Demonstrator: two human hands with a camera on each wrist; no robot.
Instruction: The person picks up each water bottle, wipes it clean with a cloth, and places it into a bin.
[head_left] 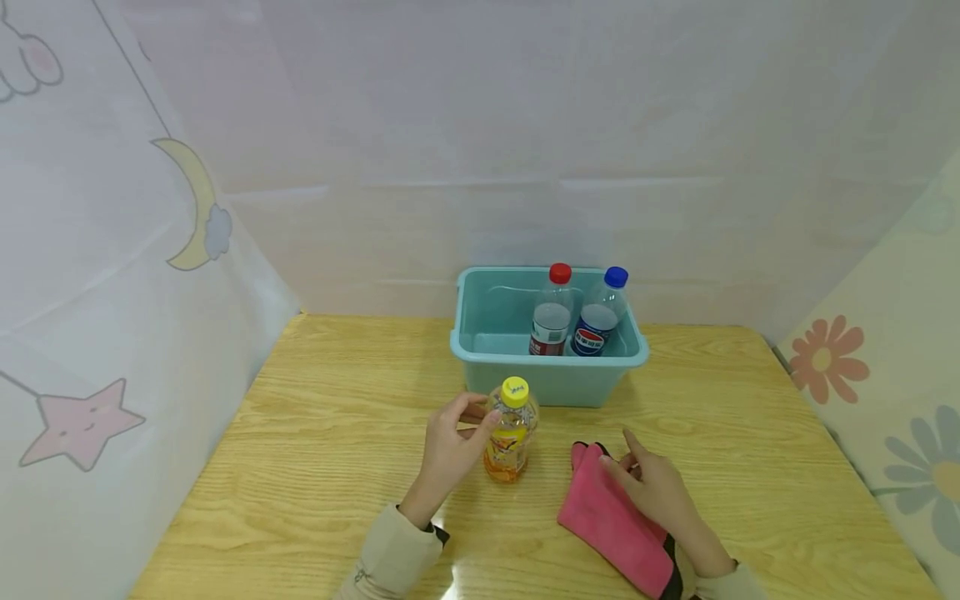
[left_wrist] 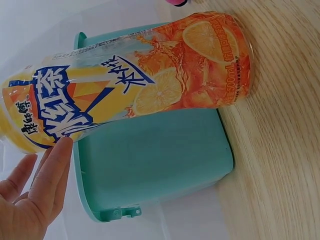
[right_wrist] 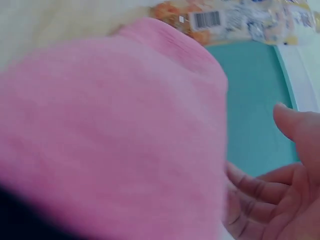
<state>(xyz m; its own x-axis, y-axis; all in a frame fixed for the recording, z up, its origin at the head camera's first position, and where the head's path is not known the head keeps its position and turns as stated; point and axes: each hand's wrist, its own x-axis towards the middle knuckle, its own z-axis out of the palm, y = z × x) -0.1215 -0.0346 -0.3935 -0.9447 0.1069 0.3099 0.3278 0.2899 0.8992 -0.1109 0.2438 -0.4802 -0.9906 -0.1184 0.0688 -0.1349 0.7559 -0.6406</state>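
Observation:
A bottle of iced tea with a yellow cap (head_left: 507,446) stands upright on the table; its orange and yellow label fills much of the left wrist view. My left hand (head_left: 452,446) is at the bottle's left side, fingers loosely extended, the fingertips at the upper label (left_wrist: 60,100). To the right lies a folded pink cloth with black edging (head_left: 611,525), large and blurred in the right wrist view. Over its right edge is my right hand (head_left: 660,492), thumb and forefinger apart. Some of its fingers are partly hidden behind the cloth (right_wrist: 125,125).
Behind the tea bottle sits a light blue plastic basin (head_left: 540,379). Inside lean a red-capped bottle (head_left: 551,321) and a blue-capped cola bottle (head_left: 597,321). A pale printed sheet (head_left: 420,125) hangs behind and beside the wooden table (head_left: 315,433).

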